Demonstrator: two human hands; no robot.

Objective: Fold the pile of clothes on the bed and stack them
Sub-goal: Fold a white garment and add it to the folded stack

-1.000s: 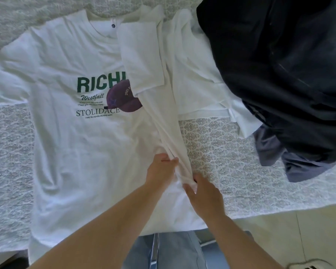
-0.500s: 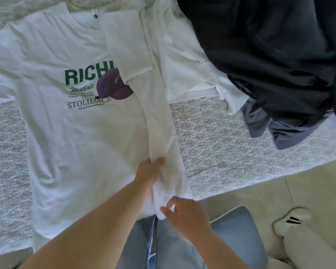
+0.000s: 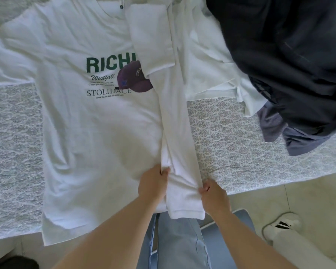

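White T-shirt [image 3: 97,133] lies flat, print side up, across the bed [image 3: 231,136], filling the left and centre of the frame; its hem hangs over the bed edge at the bottom. Its right side is folded inward as a long strip [image 3: 179,133] running from the collar area down to the lower centre. Left hand [image 3: 153,184], lower centre: fingers [image 3: 164,171] curled, pinching the strip's left edge. Right hand [image 3: 214,195], just right of it: fingers [image 3: 203,190] clenched on the strip's right edge near the hem. The strip lies between the two hands. Second white garment [image 3: 208,70] and dark clothes pile [image 3: 289,61] sit upper right.
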